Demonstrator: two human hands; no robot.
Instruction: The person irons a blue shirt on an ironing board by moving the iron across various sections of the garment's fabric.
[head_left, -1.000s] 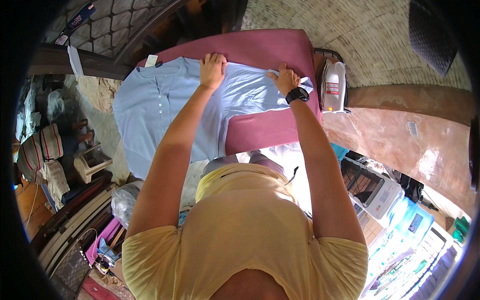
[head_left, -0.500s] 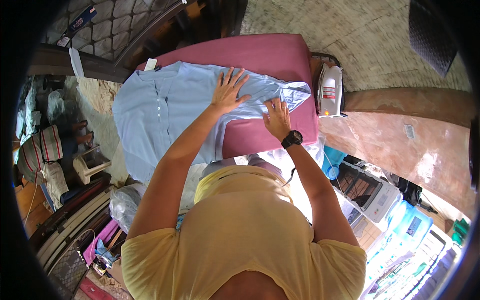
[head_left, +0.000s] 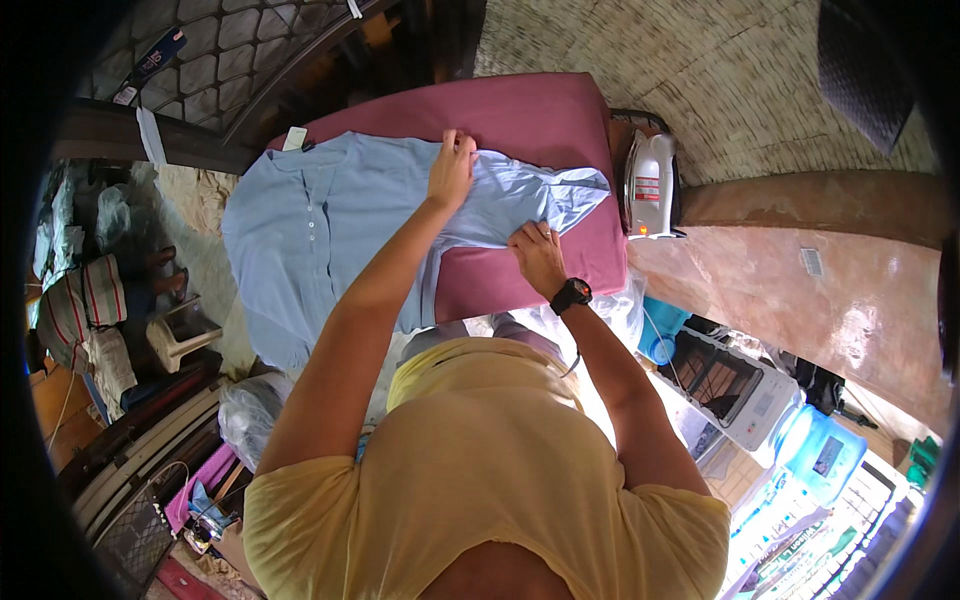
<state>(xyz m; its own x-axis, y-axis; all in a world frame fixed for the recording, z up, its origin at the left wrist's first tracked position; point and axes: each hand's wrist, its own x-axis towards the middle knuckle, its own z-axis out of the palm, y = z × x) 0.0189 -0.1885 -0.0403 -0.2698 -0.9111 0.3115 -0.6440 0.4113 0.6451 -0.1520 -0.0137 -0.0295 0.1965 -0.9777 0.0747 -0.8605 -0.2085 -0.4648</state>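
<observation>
The blue sleeve [head_left: 505, 200] was extended rightward, its outer end nearer the right hand [head_left: 540, 258] than the left hand [head_left: 453, 175]. Both hands' fingers [head_left: 523, 238] were curled; grip was indeterminable.

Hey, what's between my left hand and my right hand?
In the head view, the light blue sleeve lies between your left hand and right hand, spread on the maroon surface.

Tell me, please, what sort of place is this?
It looks like an ironing spot, probably in a home: a blue shirt lies spread on a maroon padded board, an iron sits at the board's right end, and a water jug stands farther right.
</observation>
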